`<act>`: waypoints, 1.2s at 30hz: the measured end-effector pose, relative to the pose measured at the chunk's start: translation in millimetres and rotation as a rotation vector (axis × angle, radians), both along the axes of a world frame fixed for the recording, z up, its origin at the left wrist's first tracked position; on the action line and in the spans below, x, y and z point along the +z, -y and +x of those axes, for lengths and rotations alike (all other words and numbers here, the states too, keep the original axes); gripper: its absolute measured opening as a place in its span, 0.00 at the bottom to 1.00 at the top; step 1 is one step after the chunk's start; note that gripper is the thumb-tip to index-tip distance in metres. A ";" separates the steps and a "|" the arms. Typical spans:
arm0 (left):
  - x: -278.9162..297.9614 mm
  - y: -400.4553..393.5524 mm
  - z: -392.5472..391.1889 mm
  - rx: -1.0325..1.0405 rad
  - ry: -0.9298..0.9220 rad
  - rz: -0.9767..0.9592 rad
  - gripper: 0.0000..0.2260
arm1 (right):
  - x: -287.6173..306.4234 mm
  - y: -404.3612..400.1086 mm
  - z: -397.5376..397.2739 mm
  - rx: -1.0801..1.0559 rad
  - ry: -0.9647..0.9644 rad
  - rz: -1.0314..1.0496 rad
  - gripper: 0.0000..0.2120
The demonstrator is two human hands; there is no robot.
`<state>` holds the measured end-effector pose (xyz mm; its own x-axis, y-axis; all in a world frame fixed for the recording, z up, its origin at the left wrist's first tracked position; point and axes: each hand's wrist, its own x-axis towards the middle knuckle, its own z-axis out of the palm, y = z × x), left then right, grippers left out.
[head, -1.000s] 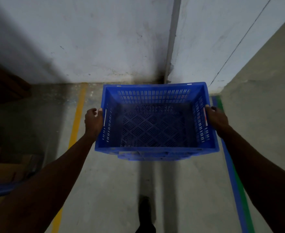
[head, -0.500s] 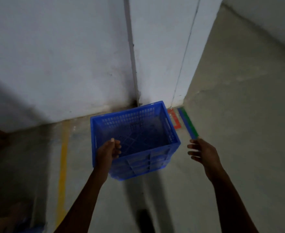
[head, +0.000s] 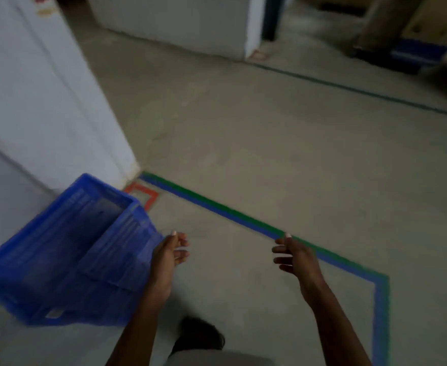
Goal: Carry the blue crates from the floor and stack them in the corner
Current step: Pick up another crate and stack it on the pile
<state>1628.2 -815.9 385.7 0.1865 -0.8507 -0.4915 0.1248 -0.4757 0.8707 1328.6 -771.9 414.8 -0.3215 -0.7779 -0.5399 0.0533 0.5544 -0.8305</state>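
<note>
Blue crate [head: 66,249] on floor, just left of left hand [head: 168,256]; both grips spread, empty; right hand [head: 295,256] farther.

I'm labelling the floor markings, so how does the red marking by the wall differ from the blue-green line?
The red marking is a small angled bracket at the foot of the wall corner, beside the crate; the blue-green line is a long two-colour stripe running across the floor and bending at a corner near the right hand. Red is one colour; the line pairs blue with green. Both lie flat on the concrete.
</note>
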 end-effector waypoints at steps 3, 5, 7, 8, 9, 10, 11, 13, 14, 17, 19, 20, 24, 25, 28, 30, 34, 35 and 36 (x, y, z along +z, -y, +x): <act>-1.9 -45.9 -85.9 -0.217 0.004 0.008 0.14 | -0.5 -102.1 -61.7 -0.187 0.032 0.040 0.17; -4.0 -78.0 -142.9 -0.367 -0.015 0.020 0.13 | -6.6 -171.3 -95.2 -0.338 0.059 0.046 0.17; -7.1 -117.0 -201.8 -0.537 -0.014 0.067 0.13 | -15.7 -240.0 -124.5 -0.525 0.089 0.051 0.17; -7.3 -136.4 -230.9 -0.619 -0.012 0.085 0.13 | -18.8 -272.7 -137.4 -0.618 0.113 0.060 0.17; -7.9 -155.6 -258.7 -0.701 -0.012 0.096 0.13 | -21.9 -304.4 -149.2 -0.709 0.138 0.072 0.17; -7.0 -174.9 -285.8 -0.787 -0.015 0.100 0.13 | -25.4 -334.9 -159.6 -0.793 0.159 0.083 0.17; -5.1 -193.6 -312.8 -0.870 -0.018 0.105 0.14 | -27.6 -364.1 -168.5 -0.874 0.173 0.085 0.17; -2.5 -228.8 -365.6 -1.032 -0.009 0.109 0.14 | -32.8 -419.3 -185.2 -1.038 0.194 0.065 0.17; -2.6 -244.5 -391.4 -1.116 0.000 0.109 0.14 | -35.8 -444.3 -193.6 -1.124 0.201 0.052 0.17; -2.4 -288.9 -463.8 -1.331 0.015 0.115 0.15 | -43.8 -507.1 -215.6 -1.357 0.228 0.035 0.17; -2.9 -317.4 -511.1 -1.444 0.020 0.114 0.14 | -51.5 -543.1 -232.6 -1.471 0.232 0.028 0.17; -2.4 -332.0 -536.0 -1.498 0.025 0.111 0.14 | -56.3 -560.1 -242.8 -1.526 0.230 0.025 0.17; -12.2 -380.6 -634.5 -1.628 0.011 0.124 0.15 | -71.7 -614.3 -295.1 -1.682 0.232 0.022 0.17; -16.7 -390.2 -659.2 -1.646 0.010 0.137 0.15 | -73.7 -624.4 -309.8 -1.710 0.234 0.024 0.17; -29.8 -420.2 -734.7 -1.709 0.034 0.192 0.15 | -79.0 -653.7 -356.8 -1.770 0.241 0.051 0.17; -35.5 -439.7 -782.6 -1.736 0.035 0.219 0.15 | -78.0 -672.9 -391.2 -1.795 0.244 0.069 0.17; -42.9 -476.0 -874.7 -1.816 0.092 0.229 0.16 | -76.6 -712.9 -467.8 -1.831 0.226 0.096 0.17; -44.7 -484.8 -896.1 -1.843 0.122 0.233 0.16 | -76.5 -723.4 -486.6 -1.842 0.224 0.103 0.17; -48.1 -493.5 -917.9 -1.870 0.141 0.237 0.16 | -77.7 -734.7 -505.5 -1.851 0.222 0.110 0.17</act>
<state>710.3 -322.5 337.5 -0.7286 0.0939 -0.6785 -0.6809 0.0077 0.7323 823.0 -37.2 337.1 -0.5358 0.4691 -0.7021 0.6624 -0.2821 -0.6940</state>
